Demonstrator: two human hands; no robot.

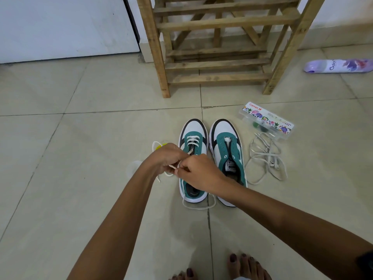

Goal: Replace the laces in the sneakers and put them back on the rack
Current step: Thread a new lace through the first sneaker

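Two green-white sneakers sit side by side on the tile floor in front of the wooden rack. Left sneaker has a white lace through the toe-end eyelets; right sneaker is unlaced. Left hand and right hand meet over the left sneaker's tongue, both pinching the lace ends. Old grey laces lie loose on the floor just right of the pair. The lace looks soft, limp and light, best taken near the stiff tip for threading; the sneakers look light, easy to lift by the heel collar
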